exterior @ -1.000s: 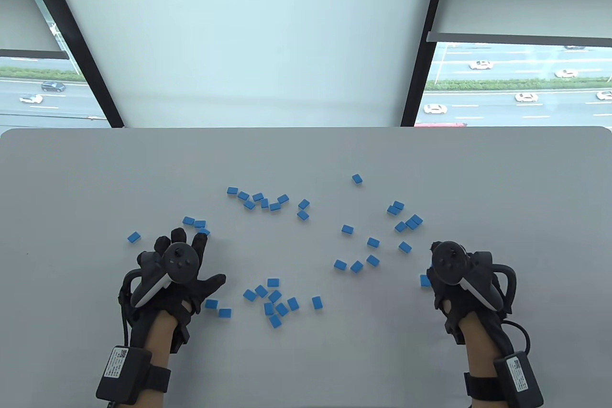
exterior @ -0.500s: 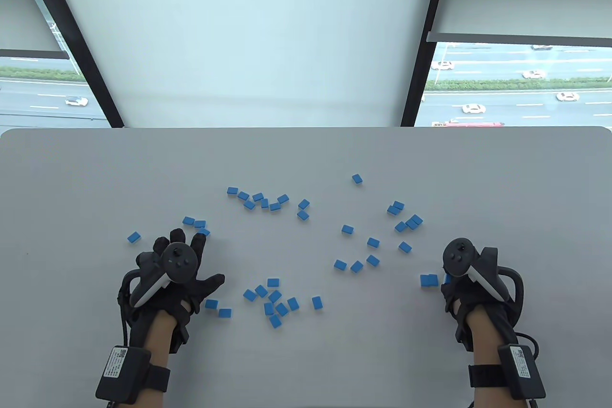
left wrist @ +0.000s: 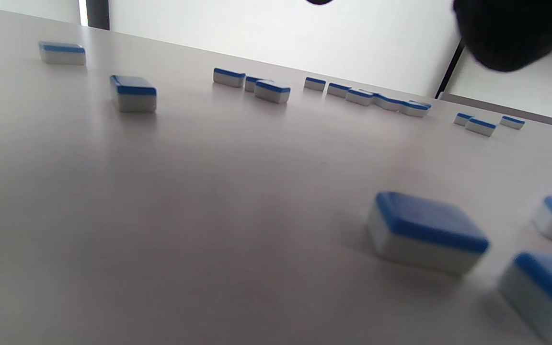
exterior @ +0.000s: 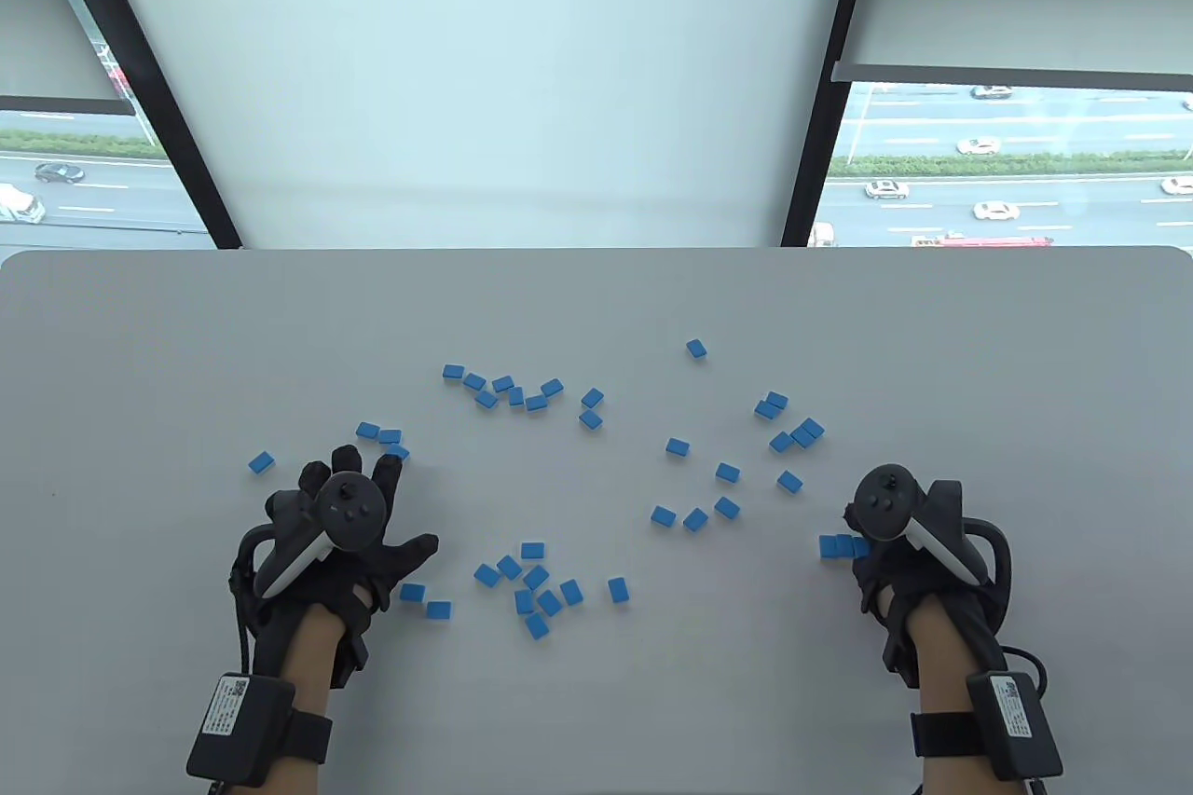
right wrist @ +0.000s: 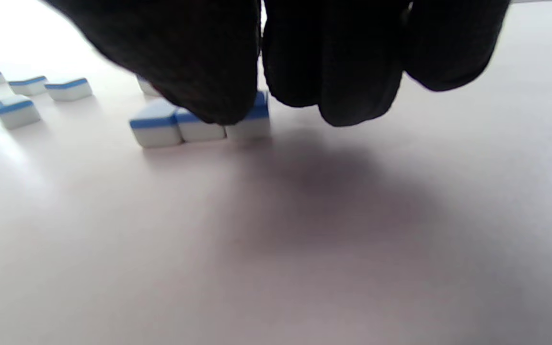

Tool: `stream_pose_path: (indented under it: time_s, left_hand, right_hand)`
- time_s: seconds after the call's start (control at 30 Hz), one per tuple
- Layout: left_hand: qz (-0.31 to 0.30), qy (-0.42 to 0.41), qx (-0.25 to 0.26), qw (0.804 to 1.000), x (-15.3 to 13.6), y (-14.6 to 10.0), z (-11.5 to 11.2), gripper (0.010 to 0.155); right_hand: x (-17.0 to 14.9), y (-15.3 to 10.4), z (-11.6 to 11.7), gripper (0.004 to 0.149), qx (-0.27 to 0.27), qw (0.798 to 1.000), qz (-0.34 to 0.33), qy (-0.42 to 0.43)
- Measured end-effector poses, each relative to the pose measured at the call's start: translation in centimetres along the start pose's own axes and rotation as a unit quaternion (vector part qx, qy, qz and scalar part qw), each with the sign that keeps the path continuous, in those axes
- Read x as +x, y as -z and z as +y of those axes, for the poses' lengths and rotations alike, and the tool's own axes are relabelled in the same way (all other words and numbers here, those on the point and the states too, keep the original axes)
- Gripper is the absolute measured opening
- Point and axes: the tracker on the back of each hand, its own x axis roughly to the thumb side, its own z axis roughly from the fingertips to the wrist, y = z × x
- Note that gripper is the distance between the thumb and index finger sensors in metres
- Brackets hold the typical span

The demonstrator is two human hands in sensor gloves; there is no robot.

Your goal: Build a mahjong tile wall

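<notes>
Many small blue-backed mahjong tiles lie scattered face down on the grey table [exterior: 596, 310]. At the right, a short row of three tiles [exterior: 842, 545] stands side by side. My right hand [exterior: 862, 543] is at the row's right end. In the right wrist view, its thumb and curled fingers [right wrist: 348, 72] pinch the end tile of the row [right wrist: 199, 125]. My left hand [exterior: 396, 506] lies flat with fingers spread, and its index tip reaches a loose tile [exterior: 396, 452]. In the left wrist view, a single loose tile [left wrist: 427, 232] sits close by.
Loose tiles lie in groups: one cluster [exterior: 536, 590] between the hands, one string [exterior: 508, 390] farther back, another group [exterior: 788, 427] at the right. Two tiles [exterior: 424, 601] sit by the left thumb. A single tile [exterior: 261, 462] lies at the far left.
My right hand shifted right, then slid back left with a tile, and the row beside it grew from one visible tile to three. The left hand stayed still.
</notes>
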Motion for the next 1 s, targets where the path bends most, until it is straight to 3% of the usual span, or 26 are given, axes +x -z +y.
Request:
stream_pose_path:
  time_s: [0.23,0.47,0.67,1.0]
  left_hand:
    - [-0.009,0.000,0.006,1.000,0.3,0.0,0.3,0.095]
    - [-0.012,0.000,0.004,1.000,0.3,0.0,0.3,0.095]
    - [-0.010,-0.003,0.006,1.000,0.2,0.1,0.4,0.095]
    - [-0.004,-0.003,0.003,1.000,0.1,0.1,0.4,0.096]
  right_hand:
    - [3.8,-0.2,-2.5,0.069,-0.024,0.998,-0.058,-0.029]
    - [8.0,3.7,-1.9,0.070,-0.002,0.992,-0.081,-0.097]
    - [8.6,6.3,-0.1,0.068,0.014,0.988,-0.063,-0.138]
    - [9.0,7.3,0.8,0.059,0.015,0.986,-0.060,-0.157]
